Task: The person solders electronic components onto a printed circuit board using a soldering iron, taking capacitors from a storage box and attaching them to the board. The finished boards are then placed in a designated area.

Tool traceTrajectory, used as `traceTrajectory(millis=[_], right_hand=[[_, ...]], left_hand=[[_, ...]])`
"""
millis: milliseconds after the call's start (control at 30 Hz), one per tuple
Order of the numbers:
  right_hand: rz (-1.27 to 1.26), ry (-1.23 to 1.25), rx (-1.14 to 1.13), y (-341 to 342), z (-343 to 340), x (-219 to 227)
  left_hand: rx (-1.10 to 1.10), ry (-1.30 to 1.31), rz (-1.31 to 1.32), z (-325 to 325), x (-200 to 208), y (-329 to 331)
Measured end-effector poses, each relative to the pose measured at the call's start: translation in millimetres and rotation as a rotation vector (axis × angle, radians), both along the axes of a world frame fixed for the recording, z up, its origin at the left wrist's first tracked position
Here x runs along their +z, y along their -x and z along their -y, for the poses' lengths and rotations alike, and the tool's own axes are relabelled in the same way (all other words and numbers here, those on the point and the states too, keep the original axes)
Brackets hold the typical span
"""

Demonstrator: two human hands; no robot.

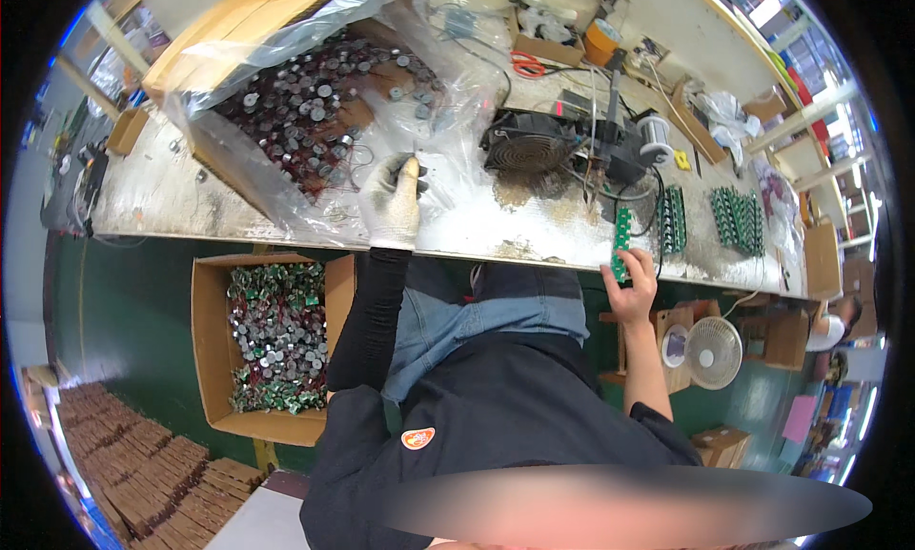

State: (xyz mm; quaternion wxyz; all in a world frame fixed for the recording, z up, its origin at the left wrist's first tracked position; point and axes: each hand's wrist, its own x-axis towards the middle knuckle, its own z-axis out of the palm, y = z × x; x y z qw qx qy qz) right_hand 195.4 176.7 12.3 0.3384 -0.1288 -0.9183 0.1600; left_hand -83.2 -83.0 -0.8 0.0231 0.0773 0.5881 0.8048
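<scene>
My right hand [633, 291], bare, grips the near end of a narrow green circuit board strip [622, 228] at the bench's front edge. The strip's far end lies beneath the soldering fixture [602, 150]. My left hand [394, 202] wears a white glove with dark-stained fingers. Its fingers are curled together beside the open plastic-lined box; whatever they pinch is too small to make out. Inside that box lie many small round metal parts [324, 91] with dark red wires. A few more round parts [422, 97] rest on the clear plastic near my left hand.
A black fan [527, 142] stands in the middle of the bench [457, 228]. Right of the fixture are a solder spool [654, 135] and more green board strips [736, 218]. Red scissors [527, 65] lie behind. Below, a cardboard box [212, 359] holds wired boards; a white fan [713, 353] stands right.
</scene>
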Motion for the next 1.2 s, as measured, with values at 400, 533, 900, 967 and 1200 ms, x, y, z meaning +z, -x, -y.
traceTrajectory(millis=[400, 533, 900, 967, 1200], right_hand=[[0.032, 0.38, -0.332, 19.4, -35.6, 0.8], [0.093, 0.344, -0.317, 16.6, -47.5, -3.0], [0.221, 0.419, -0.139, 28.5, -56.3, 4.7], [0.235, 0.432, -0.115, 29.6, -56.5, 4.6], [0.306, 0.441, -0.092, 29.3, -67.9, 6.0]], left_hand=[[0.117, 0.3, -0.442, -23.6, -8.9, -14.7], [0.042, 0.392, -0.477, -40.9, -5.3, -46.2], [-0.099, 0.563, -0.512, -80.7, -2.8, -112.0], [-0.1, 0.538, -0.421, -78.5, -5.9, -111.0], [-0.085, 0.601, -0.426, -81.4, 2.3, -110.2]])
